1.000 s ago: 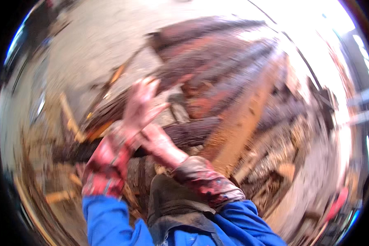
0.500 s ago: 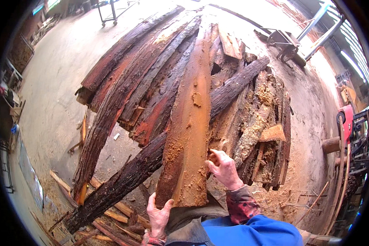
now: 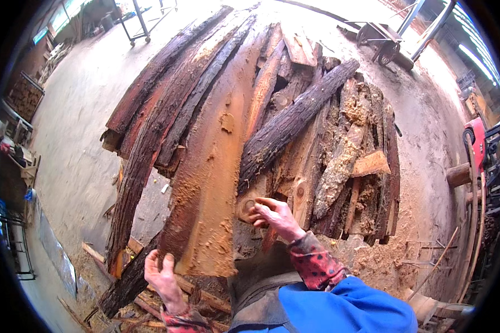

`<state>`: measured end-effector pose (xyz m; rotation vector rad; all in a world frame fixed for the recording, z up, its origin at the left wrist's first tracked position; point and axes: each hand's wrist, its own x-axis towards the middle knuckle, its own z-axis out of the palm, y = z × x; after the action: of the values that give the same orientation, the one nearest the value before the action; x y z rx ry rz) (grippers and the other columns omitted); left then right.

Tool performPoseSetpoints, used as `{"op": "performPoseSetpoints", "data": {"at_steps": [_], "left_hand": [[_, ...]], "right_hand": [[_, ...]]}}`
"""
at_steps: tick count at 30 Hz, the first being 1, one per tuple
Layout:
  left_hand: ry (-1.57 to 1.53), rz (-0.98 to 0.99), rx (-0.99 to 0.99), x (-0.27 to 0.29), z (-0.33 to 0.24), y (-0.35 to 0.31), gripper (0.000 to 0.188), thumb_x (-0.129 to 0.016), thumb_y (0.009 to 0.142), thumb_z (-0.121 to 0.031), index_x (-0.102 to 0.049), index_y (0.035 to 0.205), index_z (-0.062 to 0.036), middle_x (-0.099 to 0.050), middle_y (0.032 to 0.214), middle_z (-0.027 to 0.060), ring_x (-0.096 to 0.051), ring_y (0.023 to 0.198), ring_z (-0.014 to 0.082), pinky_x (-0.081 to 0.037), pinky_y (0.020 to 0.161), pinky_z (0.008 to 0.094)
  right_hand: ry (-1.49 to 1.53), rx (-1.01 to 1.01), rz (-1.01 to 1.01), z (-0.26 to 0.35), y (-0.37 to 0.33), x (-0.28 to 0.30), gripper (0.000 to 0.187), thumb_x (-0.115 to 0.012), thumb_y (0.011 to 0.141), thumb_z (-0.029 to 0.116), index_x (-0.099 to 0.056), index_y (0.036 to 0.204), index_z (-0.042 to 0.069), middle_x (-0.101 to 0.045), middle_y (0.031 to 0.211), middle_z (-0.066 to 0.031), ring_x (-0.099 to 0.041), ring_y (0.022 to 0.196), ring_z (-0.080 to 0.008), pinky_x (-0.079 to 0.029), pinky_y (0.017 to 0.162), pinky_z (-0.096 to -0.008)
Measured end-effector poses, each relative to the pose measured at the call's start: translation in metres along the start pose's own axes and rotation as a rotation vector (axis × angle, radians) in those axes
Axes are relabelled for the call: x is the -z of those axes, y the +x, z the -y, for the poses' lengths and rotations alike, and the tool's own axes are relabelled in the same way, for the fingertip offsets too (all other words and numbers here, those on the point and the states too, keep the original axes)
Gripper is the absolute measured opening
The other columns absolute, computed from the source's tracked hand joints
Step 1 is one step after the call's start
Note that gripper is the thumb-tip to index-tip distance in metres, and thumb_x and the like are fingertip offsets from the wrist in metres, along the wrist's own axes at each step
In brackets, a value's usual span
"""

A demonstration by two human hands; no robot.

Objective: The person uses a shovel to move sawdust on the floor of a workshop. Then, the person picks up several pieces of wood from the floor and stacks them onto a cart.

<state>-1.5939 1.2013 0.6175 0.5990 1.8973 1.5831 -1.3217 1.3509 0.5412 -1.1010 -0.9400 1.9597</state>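
Note:
A long bark-edged wood slab (image 3: 208, 216), orange-brown and smeared with wet sawdust, slopes down the pile toward me. My left hand (image 3: 165, 282) grips its near left corner, the thumb on top and the other fingers partly hidden. Just right of the slab's edge, my right hand (image 3: 278, 217) hovers with loosely bent fingers and nothing visible in them. Beyond that hand, a dark log with rough bark (image 3: 300, 122) lies slantwise on the pile. Dark bark-covered slabs (image 3: 150, 150) lie side by side to the left.
Sawdust-caked slabs (image 3: 344, 172) form the pile's right side. Split wood strips (image 3: 205, 297) litter the ground near my left hand. A wheeled cart (image 3: 384, 44) stands far right, and red machinery (image 3: 475, 141) lines the right edge.
The slab's near end has swung left, with my left hand still on its corner. My right hand has also moved left and is apart from the slab. More of the slanting log shows.

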Motion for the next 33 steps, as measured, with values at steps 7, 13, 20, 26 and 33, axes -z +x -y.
{"op": "performPoseSetpoints", "data": {"at_steps": [7,13,20,26,33], "left_hand": [[0.027,-0.147,-0.091,0.048,0.005,0.045,0.028,-0.067,0.079,-0.001,-0.056,0.104,0.0025,-0.057,0.099,0.0062,-0.053,0.088,0.015,-0.043,0.083,0.0272],[0.016,-0.149,-0.122,0.068,-0.016,0.072,0.024,-0.067,0.079,0.0,-0.058,0.101,0.0017,-0.059,0.096,0.0054,-0.054,0.087,0.0137,-0.043,0.082,0.0255],[-0.007,-0.075,-0.121,0.077,-0.019,0.089,0.023,-0.068,0.08,-0.002,-0.058,0.1,0.0008,-0.061,0.096,0.0051,-0.056,0.085,0.0118,-0.044,0.08,0.0237],[0.04,-0.026,-0.099,0.079,-0.011,0.09,0.023,-0.068,0.081,-0.005,-0.057,0.101,-0.0007,-0.061,0.095,0.0035,-0.056,0.085,0.0126,-0.045,0.079,0.0249],[0.134,0.032,-0.061,0.074,-0.005,0.07,0.024,-0.065,0.082,-0.002,-0.055,0.104,0.0004,-0.059,0.1,0.0056,-0.054,0.091,0.0136,-0.043,0.084,0.0265]], "right_hand": [[0.15,-0.022,0.008,-0.003,0.019,-0.038,0.053,-0.059,0.09,0.018,-0.037,0.128,-0.012,-0.061,0.101,-0.0202,-0.065,0.086,-0.0236,-0.055,0.069,-0.0306],[0.312,-0.16,0.07,-0.013,0.011,-0.063,0.057,-0.059,0.09,0.02,-0.033,0.13,-0.011,-0.058,0.109,-0.0229,-0.064,0.091,-0.0267,-0.055,0.074,-0.0345],[0.336,-0.267,0.165,-0.071,0.022,-0.112,0.042,-0.063,0.087,0.03,-0.053,0.106,-0.005,-0.061,0.097,-0.0111,-0.063,0.084,-0.0195,-0.052,0.074,-0.0306],[0.197,-0.182,0.019,-0.092,0.035,-0.112,0.034,-0.067,0.083,0.033,-0.066,0.079,-0.001,-0.063,0.075,-0.0013,-0.055,0.06,-0.0107,-0.044,0.055,-0.0278],[-0.005,-0.289,-0.056,-0.08,-0.072,-0.052,0.042,-0.069,0.08,0.04,-0.061,0.062,0.003,-0.047,0.063,0.0066,-0.038,0.056,-0.0049,-0.026,0.045,-0.0276]]}}
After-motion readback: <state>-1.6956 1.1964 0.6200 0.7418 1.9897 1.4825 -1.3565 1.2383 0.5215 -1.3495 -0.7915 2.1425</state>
